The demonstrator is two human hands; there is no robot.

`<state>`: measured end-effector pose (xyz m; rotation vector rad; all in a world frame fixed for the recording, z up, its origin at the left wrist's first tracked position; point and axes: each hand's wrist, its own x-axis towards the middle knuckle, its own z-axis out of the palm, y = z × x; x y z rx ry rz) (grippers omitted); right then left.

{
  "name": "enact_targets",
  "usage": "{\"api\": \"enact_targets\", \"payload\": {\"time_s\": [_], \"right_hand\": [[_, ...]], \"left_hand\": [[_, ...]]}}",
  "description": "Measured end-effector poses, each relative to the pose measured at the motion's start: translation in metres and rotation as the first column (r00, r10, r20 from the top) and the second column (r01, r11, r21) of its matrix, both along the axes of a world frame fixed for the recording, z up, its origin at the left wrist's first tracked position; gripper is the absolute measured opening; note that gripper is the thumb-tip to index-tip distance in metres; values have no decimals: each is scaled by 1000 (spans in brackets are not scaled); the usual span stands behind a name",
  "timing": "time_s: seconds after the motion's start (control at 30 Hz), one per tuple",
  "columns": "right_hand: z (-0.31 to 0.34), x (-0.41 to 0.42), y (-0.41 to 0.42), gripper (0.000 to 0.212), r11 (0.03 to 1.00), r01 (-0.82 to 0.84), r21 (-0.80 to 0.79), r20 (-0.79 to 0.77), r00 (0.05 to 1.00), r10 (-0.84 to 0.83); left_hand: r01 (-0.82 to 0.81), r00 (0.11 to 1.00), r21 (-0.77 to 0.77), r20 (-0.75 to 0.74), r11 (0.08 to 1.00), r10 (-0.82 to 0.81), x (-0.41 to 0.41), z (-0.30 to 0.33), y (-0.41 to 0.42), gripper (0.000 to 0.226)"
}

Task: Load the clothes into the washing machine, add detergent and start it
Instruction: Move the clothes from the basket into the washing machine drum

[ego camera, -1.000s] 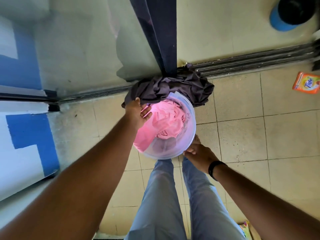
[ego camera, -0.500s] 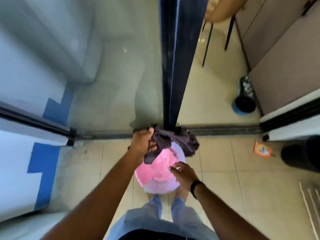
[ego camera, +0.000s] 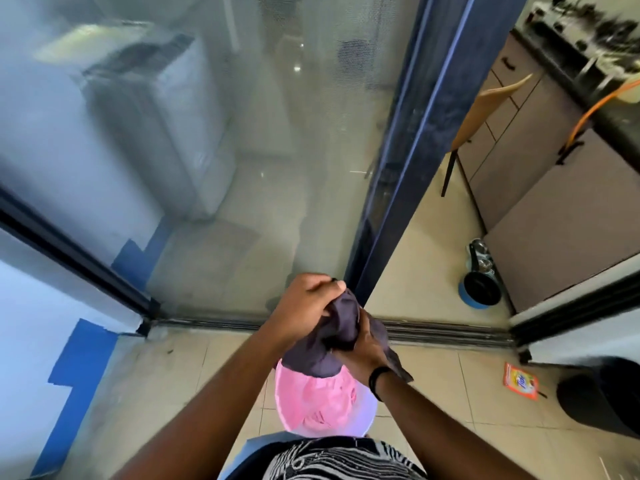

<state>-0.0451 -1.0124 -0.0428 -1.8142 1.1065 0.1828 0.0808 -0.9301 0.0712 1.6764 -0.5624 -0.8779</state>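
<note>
Dark cloth (ego camera: 334, 336) is bunched in both fists — your left hand (ego camera: 304, 306) and right hand (ego camera: 363, 344) both grip it. Washer (ego camera: 152, 109) sits up-left behind glass — left hand's nearer.

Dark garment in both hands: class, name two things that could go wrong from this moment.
1. A tail of the dark garment hangs below the right hand; it could drag or slip free of the left hand.
2. The pink clothes stay in the basin, and the detergent packet lies on the floor; either might be forgotten.
</note>
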Motion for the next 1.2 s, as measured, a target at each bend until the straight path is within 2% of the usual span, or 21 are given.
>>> {"api": "enact_targets", "payload": {"time_s": [0.1, 0.17, 0.27, 0.37, 0.43, 0.5, 0.6, 0.63, 0.7, 0.73, 0.83, 0.87, 0.93, 1.0, 1.07, 1.13, 1.2], "right_hand": [[-17, 1, 10, 115, 1000, 26, 18, -29, 999, -25], [-24, 6, 14, 105, 998, 58, 24, -11, 998, -58], [-21, 19, 15, 72, 997, 72, -34, -27, 997, -73], [-40, 28, 2, 29, 981, 194, 18, -45, 980, -193], [-24, 33, -5, 6, 955, 286, 74, -35, 958, -284], [3, 38, -14, 20, 949, 301, 96, 25, 952, -304], [38, 48, -27, 8, 919, 390, 57, 215, 894, -392], [47, 52, -28, 7, 915, 400, 60, 253, 880, -401], [68, 59, -29, 17, 932, 358, 48, 276, 892, -357], [81, 63, -27, 22, 942, 332, 38, 292, 898, -329], [129, 72, -19, 33, 979, 190, -71, 356, 922, -153], [144, 76, -13, 30, 986, 122, -116, 337, 938, -76], [177, 83, 3, 18, 981, 61, -186, 372, 928, 12], [209, 84, 21, 14, 967, 126, -223, 552, 834, 18], [236, 83, 33, 20, 959, 185, -216, 674, 739, 9], [264, 78, 42, 30, 954, 201, -223, 766, 642, 43], [286, 71, 44, 24, 962, 217, -163, 905, 422, 59]], "left_hand": [[-33, 997, -148, 65, 988, 43, 3, 43, 22, 33], [-52, 994, -277, 81, 959, 77, -1, 72, 35, 31], [-135, 988, -440, 7, 888, 153, -3, 109, 53, 34], [-155, 987, -562, -50, 813, 154, 10, 129, 65, 14], [-199, 979, -519, -77, 831, 187, 26, 114, 70, 12], [-270, 960, -393, -41, 879, 277, 48, 79, 75, 16], [-317, 933, -75, 157, 946, 325, 73, 6, 89, 48], [-327, 934, 24, 160, 945, 319, 77, -17, 94, 44], [-291, 956, 150, 81, 945, 282, 72, -47, 102, 12], [-239, 971, 184, 37, 953, 237, 65, -57, 102, 7], [-46, 998, 218, -25, 975, 53, 43, -79, 94, 43], [7, 1000, 223, 6, 975, -8, 36, -81, 88, 52], [84, 994, 234, 42, 969, -96, 25, -82, 75, 46], [136, 991, 248, -28, 959, -134, 12, -74, 62, 37], [141, 990, 271, -66, 952, -128, 3, -66, 48, 37], [17, 997, 212, -77, 977, -1, -2, -63, 37, 44], [-177, 982, 158, -40, 972, 185, -4, -56, 28, 65]]}}
